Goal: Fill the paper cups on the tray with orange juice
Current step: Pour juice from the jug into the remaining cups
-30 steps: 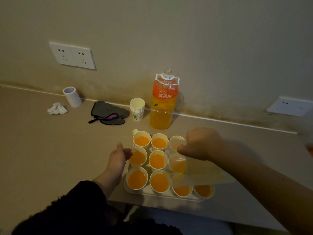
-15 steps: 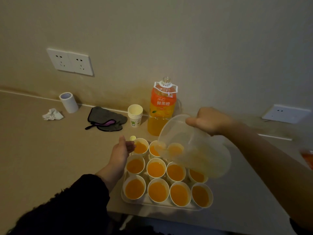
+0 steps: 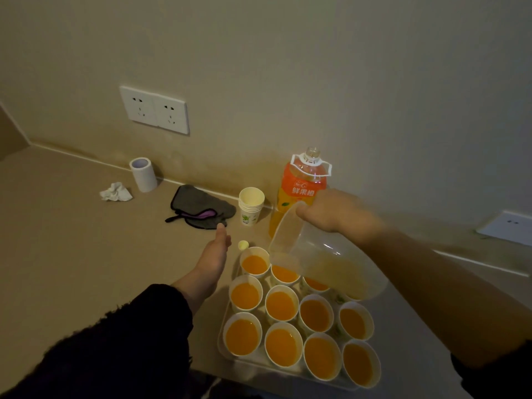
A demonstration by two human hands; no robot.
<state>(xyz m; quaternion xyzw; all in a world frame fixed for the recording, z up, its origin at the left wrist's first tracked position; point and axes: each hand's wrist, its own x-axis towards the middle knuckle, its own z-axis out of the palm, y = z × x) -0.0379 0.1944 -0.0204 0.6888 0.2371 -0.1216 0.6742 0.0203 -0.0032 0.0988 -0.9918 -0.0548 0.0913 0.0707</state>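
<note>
Since the earlier frame, the left hand (image 3: 214, 254) has drawn back from the back-left cup. It now lies at centre frame, left of the tray (image 3: 256, 361), fingers straight and thumb up, holding nothing. The right hand (image 3: 336, 214) has carried the clear plastic jug (image 3: 322, 254) slightly lower over the back row.

1. Grip. The right hand grips the jug near its rim. The jug lies almost on its side, mouth toward the left of the frame. A little pale juice pools along its lower wall. We see no stream leaving the lip.

2. Location. The tray sits at lower centre of the frame, at the near edge of the counter. Every paper cup (image 3: 280, 305) we can see holds orange juice. The right end of the back row is hidden behind the jug; we cannot tell its level.

3. Step in hand. We judge this to be the final top-up of the back row, with the task nearly complete.

4. Next move. We expect a slow further tilt with the lip directly over one cup, or a return of the jug to upright.

The open juice bottle (image 3: 302, 185) stands behind the jug, and its cap (image 3: 243, 244) lies just beside the left hand.
</note>
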